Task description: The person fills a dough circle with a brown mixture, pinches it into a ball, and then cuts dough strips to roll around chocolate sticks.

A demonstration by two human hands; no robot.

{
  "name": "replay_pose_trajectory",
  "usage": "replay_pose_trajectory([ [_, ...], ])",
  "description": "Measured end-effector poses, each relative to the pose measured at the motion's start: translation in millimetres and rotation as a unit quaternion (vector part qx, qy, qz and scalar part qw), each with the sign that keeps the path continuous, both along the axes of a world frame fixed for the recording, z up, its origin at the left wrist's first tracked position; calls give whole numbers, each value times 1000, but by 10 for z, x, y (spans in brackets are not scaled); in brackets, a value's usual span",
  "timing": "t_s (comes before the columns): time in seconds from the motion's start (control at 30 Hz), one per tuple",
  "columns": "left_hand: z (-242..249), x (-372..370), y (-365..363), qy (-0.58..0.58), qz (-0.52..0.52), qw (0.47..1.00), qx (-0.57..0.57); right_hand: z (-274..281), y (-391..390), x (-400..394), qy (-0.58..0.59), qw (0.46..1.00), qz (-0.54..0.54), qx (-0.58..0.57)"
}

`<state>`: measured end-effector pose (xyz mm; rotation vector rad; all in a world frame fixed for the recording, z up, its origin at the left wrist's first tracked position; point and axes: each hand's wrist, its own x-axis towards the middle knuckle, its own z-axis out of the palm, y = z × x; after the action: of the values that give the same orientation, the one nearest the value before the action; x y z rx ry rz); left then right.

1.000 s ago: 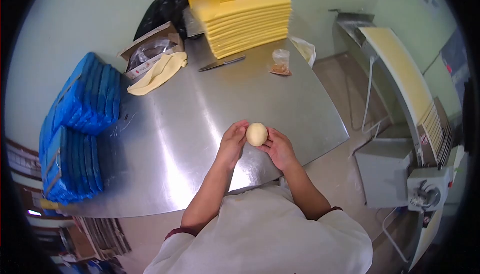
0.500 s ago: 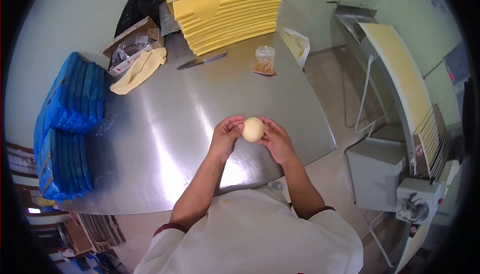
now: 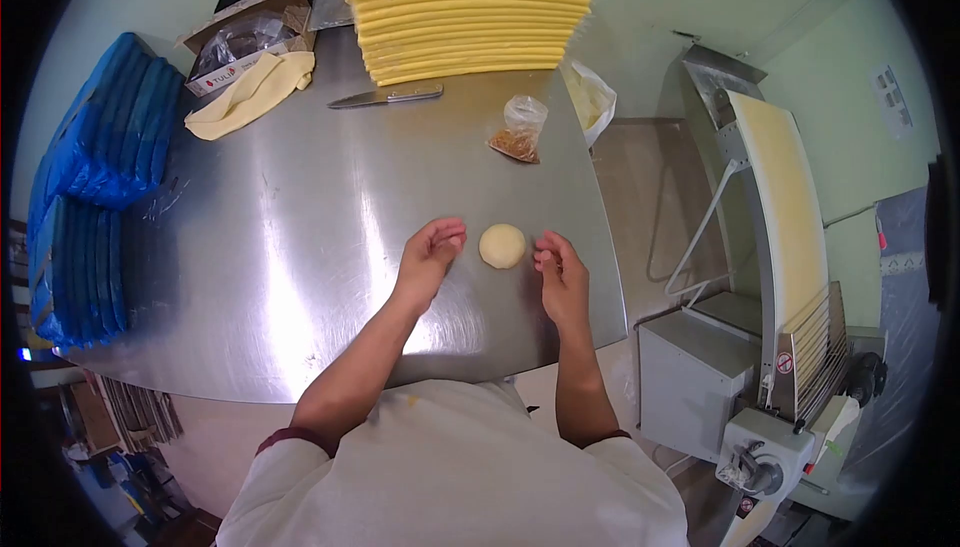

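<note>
A smooth, pale ball of dough (image 3: 502, 246) rests on the steel table (image 3: 300, 237) in front of me. Just to its left is my left hand (image 3: 430, 259), fingers loosely curved, apart from the dough and holding nothing. On the other side my right hand (image 3: 563, 275) hovers with its fingers slightly bent, also not touching the ball. Farther back lies a clear plastic bag (image 3: 518, 137) with brown crumbs or granules in it.
A knife (image 3: 390, 96) lies before a tall stack of yellow slabs (image 3: 465, 22). At the left are a dough strip (image 3: 250, 97), an open cardboard box (image 3: 235, 64) and blue-wrapped stacks (image 3: 100, 157). A machine with a long conveyor belt (image 3: 785, 237) stands right.
Both hands have let go of the dough ball and moved apart to either side. The ball now sits on the table. The whole view has shifted a little.
</note>
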<state>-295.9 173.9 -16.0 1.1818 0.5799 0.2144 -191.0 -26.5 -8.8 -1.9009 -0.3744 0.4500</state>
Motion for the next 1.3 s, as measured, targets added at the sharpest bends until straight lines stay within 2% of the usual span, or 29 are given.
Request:
replay_pose_trajectory([
  [0.07, -45, -82, -69, -1, 1, 998, -65, -161, 66, -1, 59, 989, -26, 133],
  [0.17, -37, -45, -201, -15, -1, 994, -113, -220, 152, -104, 91, 978, -52, 182],
  [0.27, 13, -10, -242, -22, 3, 992, -123, -190, 111, -144, 105, 983, -52, 144],
  [0.37, -28, -63, -241, -27, 37, 993, -112, 12, 57, -25, 8, 999, -39, 0],
  [0.47, -92, -114, -237, -23, 22, 993, -116, 107, 118, -36, -142, 990, 0, -16],
  [0.6, -151, -89, -265, -37, -21, 992, -116, 168, 241, -149, -237, 959, 134, -78],
  [0.63, -179, -93, -237, -35, -31, 994, -101, 129, 226, -112, -251, 952, 158, -76],
  [0.7, -195, -188, -173, -30, -16, 998, -46, 176, 234, -102, -333, 929, 103, -124],
  [0.8, -270, -520, 36, -24, -11, 998, 61, 403, 411, -200, -366, 917, 89, -134],
  [0.9, -251, -1146, 330, -43, 51, 992, 110, 374, 635, -161, -399, 892, 146, -156],
  [1.03, -301, -2078, 707, -15, 206, 953, 222, 610, 1548, -73, -310, 926, 213, -33],
  [1.1, -161, -2482, 822, 50, 280, 937, 204, 594, 2236, 38, -240, 939, 245, -11],
  [1.13, -129, -2666, 878, 57, 301, 922, 236, 499, 2613, 98, -196, 947, 253, -10],
  [1.2, -100, -2942, 962, 64, 341, 902, 256, 324, 3387, 231, -225, 927, 298, -29],
  [1.3, -45, -3175, 1031, 89, 364, 887, 269, 429, 4408, 235, -281, 903, 303, -116],
])
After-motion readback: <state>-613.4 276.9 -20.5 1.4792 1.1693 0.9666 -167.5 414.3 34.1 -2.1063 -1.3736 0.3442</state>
